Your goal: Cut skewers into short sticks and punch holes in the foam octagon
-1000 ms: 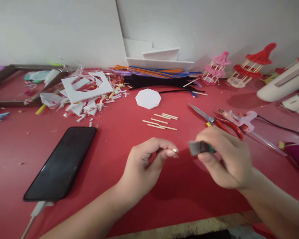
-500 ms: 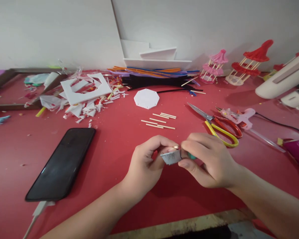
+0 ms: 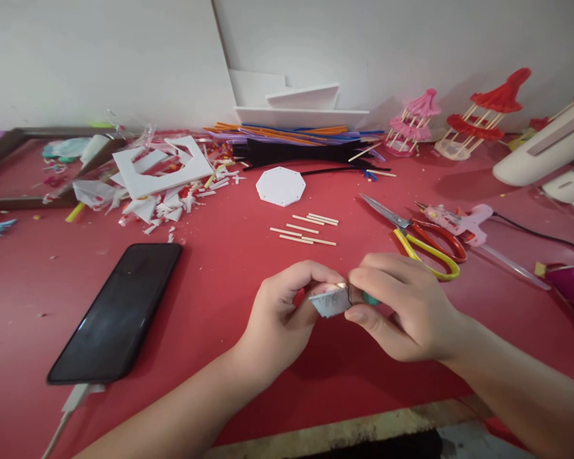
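Note:
In front of me, close above the table, my left hand [image 3: 284, 319] has its thumb and fingers closed on a small pale wooden stick [image 3: 340, 285], of which only a short end shows. My right hand [image 3: 406, 309] grips what looks like a utility knife, its short, wide grey blade [image 3: 331, 303] pointing left, close against the left fingers. A bit of teal handle [image 3: 370, 299] peeks out between the right fingers; the rest is covered. Several cut wooden sticks [image 3: 302, 227] lie loose just beyond my hands. A white octagonal foam piece [image 3: 280, 186] with small holes near its edge lies behind them.
Scissors [image 3: 406, 233] and a pink glue gun [image 3: 454, 220] lie at right. To the left are a black phone [image 3: 117, 312] on a cable and foam scraps [image 3: 172, 207]. Pipe cleaners [image 3: 301, 150] and pink [image 3: 414, 124] and red [image 3: 481, 121] small towers stand along the back.
Both hands stay close together with almost the same hold, the right a touch further right. The camera view has tilted slightly.

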### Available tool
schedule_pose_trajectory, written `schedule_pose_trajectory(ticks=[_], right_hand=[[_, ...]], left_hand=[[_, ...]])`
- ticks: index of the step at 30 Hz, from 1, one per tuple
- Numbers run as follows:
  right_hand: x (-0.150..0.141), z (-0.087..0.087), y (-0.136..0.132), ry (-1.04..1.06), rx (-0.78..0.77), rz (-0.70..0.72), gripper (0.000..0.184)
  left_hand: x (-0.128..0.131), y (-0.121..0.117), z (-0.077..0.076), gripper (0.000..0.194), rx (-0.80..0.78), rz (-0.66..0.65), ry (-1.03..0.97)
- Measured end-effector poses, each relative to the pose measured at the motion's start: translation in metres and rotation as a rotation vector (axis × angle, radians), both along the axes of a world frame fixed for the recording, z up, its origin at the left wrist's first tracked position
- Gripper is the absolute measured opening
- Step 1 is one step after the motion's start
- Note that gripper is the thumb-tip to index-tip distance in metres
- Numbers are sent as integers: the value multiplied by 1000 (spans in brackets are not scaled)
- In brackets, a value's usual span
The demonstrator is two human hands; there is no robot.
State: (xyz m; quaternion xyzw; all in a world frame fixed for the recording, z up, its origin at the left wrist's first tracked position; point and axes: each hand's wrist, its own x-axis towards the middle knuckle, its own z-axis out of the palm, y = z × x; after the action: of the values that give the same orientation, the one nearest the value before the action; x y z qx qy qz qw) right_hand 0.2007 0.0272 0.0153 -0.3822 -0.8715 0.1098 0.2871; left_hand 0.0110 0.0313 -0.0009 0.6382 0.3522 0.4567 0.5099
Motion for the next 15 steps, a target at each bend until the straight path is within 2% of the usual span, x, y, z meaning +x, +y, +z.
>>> schedule_pose_trajectory(ticks=[15], right_hand=[[0, 0, -1, 37, -84, 17, 27]], left_hand=[[1, -2, -1, 12, -29, -21, -7]])
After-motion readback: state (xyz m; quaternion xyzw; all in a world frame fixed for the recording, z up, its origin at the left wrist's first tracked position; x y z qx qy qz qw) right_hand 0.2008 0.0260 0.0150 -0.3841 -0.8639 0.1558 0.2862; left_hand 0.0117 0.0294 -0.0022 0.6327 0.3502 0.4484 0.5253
